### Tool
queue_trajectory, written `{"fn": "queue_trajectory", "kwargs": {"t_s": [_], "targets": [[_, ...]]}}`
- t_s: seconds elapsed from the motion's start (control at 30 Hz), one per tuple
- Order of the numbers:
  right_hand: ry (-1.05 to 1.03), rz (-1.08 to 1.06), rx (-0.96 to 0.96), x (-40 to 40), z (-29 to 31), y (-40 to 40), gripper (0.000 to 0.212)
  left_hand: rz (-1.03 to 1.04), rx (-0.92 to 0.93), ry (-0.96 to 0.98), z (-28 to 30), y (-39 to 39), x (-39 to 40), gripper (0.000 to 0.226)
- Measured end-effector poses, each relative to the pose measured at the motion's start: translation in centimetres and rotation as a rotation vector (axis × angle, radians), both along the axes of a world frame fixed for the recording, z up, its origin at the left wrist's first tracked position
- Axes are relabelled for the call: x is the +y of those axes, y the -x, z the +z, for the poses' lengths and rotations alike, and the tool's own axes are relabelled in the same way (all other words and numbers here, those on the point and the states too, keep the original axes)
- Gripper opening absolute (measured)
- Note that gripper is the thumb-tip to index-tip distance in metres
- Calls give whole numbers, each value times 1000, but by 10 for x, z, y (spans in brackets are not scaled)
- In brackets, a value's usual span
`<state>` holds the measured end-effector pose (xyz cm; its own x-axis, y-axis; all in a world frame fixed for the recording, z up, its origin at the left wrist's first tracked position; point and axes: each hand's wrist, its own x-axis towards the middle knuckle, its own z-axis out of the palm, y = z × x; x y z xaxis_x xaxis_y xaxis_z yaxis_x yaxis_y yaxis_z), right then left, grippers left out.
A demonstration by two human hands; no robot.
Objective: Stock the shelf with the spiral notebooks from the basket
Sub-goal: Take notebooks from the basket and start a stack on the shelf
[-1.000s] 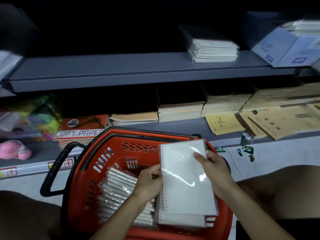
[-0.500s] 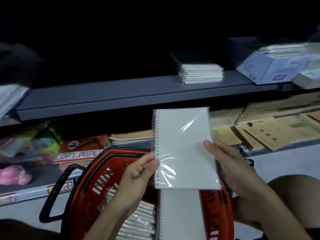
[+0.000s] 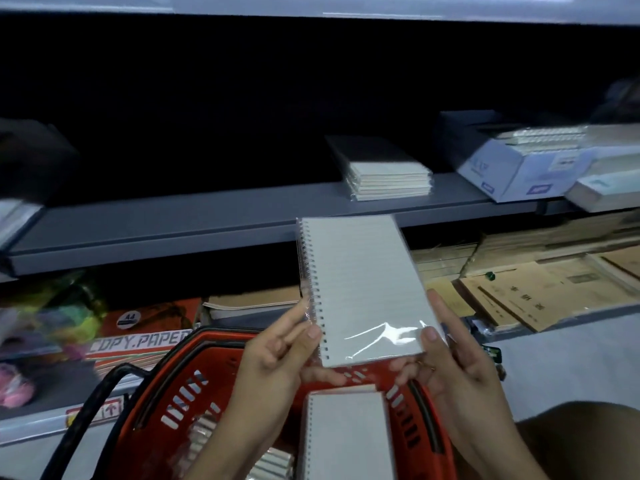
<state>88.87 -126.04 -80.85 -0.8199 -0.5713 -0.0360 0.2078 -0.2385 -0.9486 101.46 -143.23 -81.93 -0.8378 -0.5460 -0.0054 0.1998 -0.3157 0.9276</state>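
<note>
Dim shop aisle, head view: 1 grey shelf crosses mid-frame, its left stretch bare and open up to 1 stack of wrapped notebooks at right; just beyond that, 1 pale blue box. Lower shelf: 1 copy-paper ream, brown envelopes. 1 red basket sits below, black handle folded left; more notebooks inside, count unclear. 1 spiral notebook, plastic-wrapped, held above the basket rim, top edge overlapping the shelf's front lip. Left hand pinches its spiral edge; right hand grips the opposite lower corner, thumb on the cover.
</note>
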Motion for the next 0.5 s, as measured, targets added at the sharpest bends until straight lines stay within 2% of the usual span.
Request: {"fn": "queue_trajectory", "kwargs": {"t_s": [0.2, 0.37, 0.5], "targets": [[17, -47, -43, 6, 2, 6, 59, 2, -16, -6, 0, 15, 5, 52], [23, -113, -71, 2, -6, 11, 48, 32, -37, 53, -7, 18, 7, 49], [45, -203, -47, -5, -9, 11, 52, 99, -34, 50, -11, 22, 7, 49]]}}
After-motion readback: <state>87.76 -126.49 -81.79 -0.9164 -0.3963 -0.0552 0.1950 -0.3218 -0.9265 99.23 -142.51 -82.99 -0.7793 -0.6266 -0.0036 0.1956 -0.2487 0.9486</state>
